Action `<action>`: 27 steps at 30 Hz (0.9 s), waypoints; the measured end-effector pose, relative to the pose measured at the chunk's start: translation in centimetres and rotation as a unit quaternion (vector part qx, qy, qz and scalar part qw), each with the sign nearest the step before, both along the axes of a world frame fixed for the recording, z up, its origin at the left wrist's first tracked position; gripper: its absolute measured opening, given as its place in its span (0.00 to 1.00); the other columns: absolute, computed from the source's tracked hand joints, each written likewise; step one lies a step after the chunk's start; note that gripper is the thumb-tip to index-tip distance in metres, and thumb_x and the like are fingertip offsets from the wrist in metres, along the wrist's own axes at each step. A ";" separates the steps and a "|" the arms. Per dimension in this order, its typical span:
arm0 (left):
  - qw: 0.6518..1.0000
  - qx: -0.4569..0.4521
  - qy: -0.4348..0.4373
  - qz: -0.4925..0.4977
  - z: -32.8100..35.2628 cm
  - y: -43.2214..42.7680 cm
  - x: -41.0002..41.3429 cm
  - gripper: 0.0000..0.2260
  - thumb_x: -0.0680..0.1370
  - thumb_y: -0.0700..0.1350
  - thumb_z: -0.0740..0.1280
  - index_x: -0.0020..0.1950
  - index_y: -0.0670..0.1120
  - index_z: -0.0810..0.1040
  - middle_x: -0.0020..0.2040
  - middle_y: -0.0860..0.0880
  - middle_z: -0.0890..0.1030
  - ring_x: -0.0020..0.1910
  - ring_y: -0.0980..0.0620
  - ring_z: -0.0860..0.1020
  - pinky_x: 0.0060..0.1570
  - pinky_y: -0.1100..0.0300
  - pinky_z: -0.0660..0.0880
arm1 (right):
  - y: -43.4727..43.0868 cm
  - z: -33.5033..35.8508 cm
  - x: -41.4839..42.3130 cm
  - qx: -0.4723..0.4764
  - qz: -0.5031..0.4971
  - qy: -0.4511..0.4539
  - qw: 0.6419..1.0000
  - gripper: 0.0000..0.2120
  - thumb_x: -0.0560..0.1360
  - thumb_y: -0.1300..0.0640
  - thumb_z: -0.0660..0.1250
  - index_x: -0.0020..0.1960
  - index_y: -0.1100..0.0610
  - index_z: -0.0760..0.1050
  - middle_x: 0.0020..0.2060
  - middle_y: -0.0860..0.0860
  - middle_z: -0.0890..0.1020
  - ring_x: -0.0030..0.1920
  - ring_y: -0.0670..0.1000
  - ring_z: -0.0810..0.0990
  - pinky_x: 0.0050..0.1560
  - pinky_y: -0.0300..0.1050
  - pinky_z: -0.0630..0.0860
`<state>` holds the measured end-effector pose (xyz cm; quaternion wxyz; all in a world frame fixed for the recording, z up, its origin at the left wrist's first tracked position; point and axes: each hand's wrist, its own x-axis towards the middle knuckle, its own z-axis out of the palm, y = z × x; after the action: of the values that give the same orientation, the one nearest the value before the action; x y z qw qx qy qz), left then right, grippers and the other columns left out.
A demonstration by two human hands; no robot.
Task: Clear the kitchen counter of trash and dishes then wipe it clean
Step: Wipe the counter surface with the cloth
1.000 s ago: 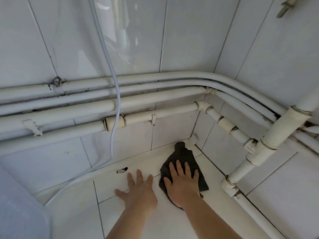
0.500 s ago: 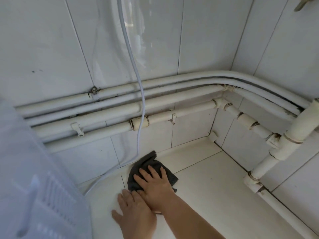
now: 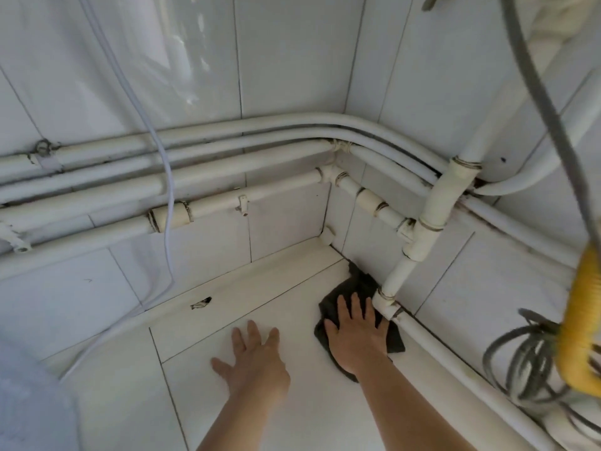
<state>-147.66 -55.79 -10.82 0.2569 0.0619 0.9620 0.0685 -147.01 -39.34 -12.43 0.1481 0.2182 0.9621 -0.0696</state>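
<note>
A dark grey cloth (image 3: 359, 284) lies on the white tiled counter (image 3: 286, 408), pushed against the right wall near the back corner. My right hand (image 3: 356, 336) presses flat on the cloth with fingers spread and straight. Part of the cloth is hidden under that hand. My left hand (image 3: 257, 359) rests flat on the bare counter to the left of the cloth, fingers spread, holding nothing.
White pipes (image 3: 227, 177) run along both walls, and a vertical pipe (image 3: 419, 245) comes down to the counter right beside the cloth. A white cable (image 3: 167, 203) hangs down the back wall. A yellow hose (image 3: 582, 323) and grey wires (image 3: 523, 362) sit at the right. A chipped hole (image 3: 201, 302) marks the counter's back trim.
My right hand has swept the cloth from the left part of the counter to the right wall beside the vertical pipe. My left hand now lies apart from it on the counter.
</note>
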 end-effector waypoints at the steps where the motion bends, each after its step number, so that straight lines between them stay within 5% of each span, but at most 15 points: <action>1: 1.000 -0.001 -0.001 -0.002 0.0 0.1 0.1 0.26 0.83 0.48 0.53 0.78 0.57 0.45 0.79 0.49 0.37 0.77 0.45 0.37 0.71 0.33 0.48 | 0.2 0.0 0.8 0.003 -0.006 0.003 1.000 0.30 0.81 0.40 0.41 0.78 0.50 0.38 0.78 0.52 0.41 0.77 0.57 0.40 0.74 0.62 0.40; 14: 0.996 0.023 0.039 -0.073 0.2 -0.8 6.3 0.25 0.82 0.47 0.54 0.78 0.53 0.51 0.79 0.50 0.40 0.78 0.46 0.41 0.73 0.41 0.50 | 0.3 0.5 13.0 0.007 -0.204 0.008 0.979 0.32 0.80 0.38 0.41 0.79 0.52 0.40 0.78 0.53 0.43 0.77 0.58 0.41 0.73 0.65 0.41; 19: 0.996 0.031 0.007 -0.088 0.8 -2.0 8.0 0.26 0.82 0.44 0.53 0.79 0.52 0.49 0.79 0.49 0.40 0.78 0.44 0.41 0.74 0.42 0.49 | -3.8 0.7 15.8 0.009 -0.194 0.003 0.981 0.33 0.79 0.38 0.42 0.79 0.52 0.41 0.78 0.53 0.42 0.77 0.59 0.39 0.72 0.65 0.37; 21: 0.994 0.021 0.003 -0.107 0.8 -2.1 8.6 0.26 0.82 0.42 0.53 0.79 0.52 0.48 0.79 0.48 0.40 0.78 0.43 0.40 0.74 0.42 0.49 | -6.4 0.6 16.3 0.016 -0.160 0.029 0.987 0.33 0.78 0.39 0.42 0.79 0.52 0.49 0.78 0.55 0.50 0.77 0.62 0.47 0.69 0.65 0.38; 22: 0.993 0.013 0.005 -0.118 0.8 -2.2 8.9 0.27 0.82 0.42 0.52 0.79 0.52 0.47 0.79 0.48 0.39 0.77 0.42 0.40 0.74 0.42 0.49 | -7.6 0.5 16.6 0.033 -0.144 0.051 0.988 0.33 0.75 0.40 0.45 0.76 0.52 0.61 0.76 0.57 0.61 0.75 0.64 0.58 0.68 0.65 0.44; 24: 0.991 0.002 0.007 -0.134 0.6 -2.5 9.1 0.27 0.82 0.42 0.53 0.79 0.53 0.46 0.79 0.48 0.39 0.77 0.42 0.40 0.74 0.42 0.50 | -9.4 -0.2 17.9 0.027 -0.120 0.072 0.990 0.30 0.68 0.40 0.53 0.60 0.53 0.81 0.61 0.56 0.80 0.60 0.63 0.78 0.64 0.64 0.53; 27: 0.991 0.003 0.000 -0.134 0.5 -2.9 9.0 0.28 0.81 0.41 0.53 0.79 0.53 0.46 0.79 0.49 0.38 0.77 0.42 0.40 0.74 0.41 0.52 | -10.0 -1.5 20.7 0.024 -0.108 0.079 0.991 0.28 0.67 0.39 0.56 0.56 0.51 0.83 0.56 0.52 0.83 0.56 0.59 0.82 0.67 0.61 0.48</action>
<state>-138.69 -58.73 -10.33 0.2636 0.1915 0.9447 0.0365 -126.26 -49.35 -13.98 0.0575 0.3184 0.9429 -0.0789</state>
